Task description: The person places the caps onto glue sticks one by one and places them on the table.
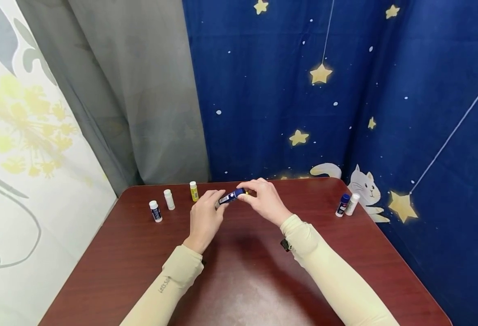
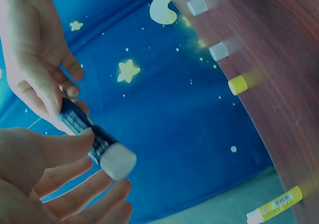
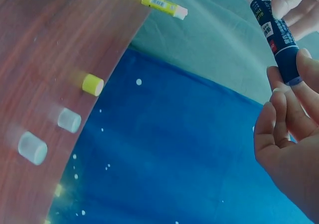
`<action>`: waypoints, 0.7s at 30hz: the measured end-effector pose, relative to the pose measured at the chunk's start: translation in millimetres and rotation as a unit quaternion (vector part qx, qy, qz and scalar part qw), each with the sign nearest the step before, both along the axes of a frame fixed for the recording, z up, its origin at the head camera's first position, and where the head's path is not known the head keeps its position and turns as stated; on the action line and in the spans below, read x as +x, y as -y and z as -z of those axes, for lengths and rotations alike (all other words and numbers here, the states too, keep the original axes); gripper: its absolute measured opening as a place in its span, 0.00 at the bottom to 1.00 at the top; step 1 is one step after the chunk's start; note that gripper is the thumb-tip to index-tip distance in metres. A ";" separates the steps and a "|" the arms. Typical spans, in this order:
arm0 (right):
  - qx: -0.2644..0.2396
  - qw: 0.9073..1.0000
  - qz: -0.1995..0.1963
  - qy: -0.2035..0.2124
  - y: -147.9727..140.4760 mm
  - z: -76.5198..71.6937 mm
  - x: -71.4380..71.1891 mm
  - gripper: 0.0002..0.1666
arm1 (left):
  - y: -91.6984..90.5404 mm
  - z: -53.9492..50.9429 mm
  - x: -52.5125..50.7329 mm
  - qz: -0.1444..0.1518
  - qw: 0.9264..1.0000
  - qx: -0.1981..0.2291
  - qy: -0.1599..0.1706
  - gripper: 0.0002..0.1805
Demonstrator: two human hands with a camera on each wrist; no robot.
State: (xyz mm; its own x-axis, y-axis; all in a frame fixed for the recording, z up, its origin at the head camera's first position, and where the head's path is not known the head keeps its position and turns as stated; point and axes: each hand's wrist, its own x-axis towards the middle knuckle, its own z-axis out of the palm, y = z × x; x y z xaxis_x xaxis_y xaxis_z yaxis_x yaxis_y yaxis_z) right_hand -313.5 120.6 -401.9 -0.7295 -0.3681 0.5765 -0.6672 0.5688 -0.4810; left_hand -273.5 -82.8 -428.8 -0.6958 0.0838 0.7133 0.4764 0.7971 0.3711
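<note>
The left hand (image 1: 206, 217) grips one end of a dark blue glue stick (image 1: 231, 196), its thumb laid along the barrel near the pale end. The right hand (image 1: 266, 199) pinches the opposite, dark blue end between thumb and fingers. Stretched between the two hands, the glue stick is raised above the worktop (image 1: 239, 271) and tilted, its right end higher than its left. Just past the right hand's fingertips a yellow cap (image 2: 238, 85) shows as a small spot in the head view; the wrist views reveal it in a row with a nearer whitish cap (image 2: 219, 51) and a farther whitish cap (image 2: 197, 6), all on the worktop beyond the right hand. Near the left hand, on its far side, a yellow stick (image 1: 194, 191) with a white top stands upright. Farther out to that hand's left stand a white stick (image 1: 169, 199) and a navy stick with a white top (image 1: 155, 211). Well apart from the right hand, out to its right, a blue stick (image 1: 342, 205) and a second white stick (image 1: 352, 204) stand close beside each other. Behind everything hang a grey curtain (image 1: 157, 90) and a starry blue curtain (image 1: 263, 99).
</note>
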 end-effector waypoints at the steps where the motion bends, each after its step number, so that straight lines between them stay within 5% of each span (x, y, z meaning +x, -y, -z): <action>1: -0.001 1.000 0.003 0.001 -1.6 -1.6 0.1 0.13 | 1.1 -0.3 0.0 -0.003 1.000 0.002 0.000 0.22; 21: 0.015 0.999 0.050 0.006 -40.4 -19.1 1.8 0.14 | 26.5 9.3 -11.2 -0.041 0.998 0.039 0.006 0.19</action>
State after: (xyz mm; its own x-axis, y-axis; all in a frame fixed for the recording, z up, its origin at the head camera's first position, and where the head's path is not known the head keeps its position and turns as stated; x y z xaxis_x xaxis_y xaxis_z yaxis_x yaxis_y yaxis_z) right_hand -311.7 161.1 -382.8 -0.7708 -0.3094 0.5569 -0.6000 0.6464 -0.4713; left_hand -284.7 -109.3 -438.1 -0.7072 -0.0289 0.7064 0.4054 0.8020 0.4386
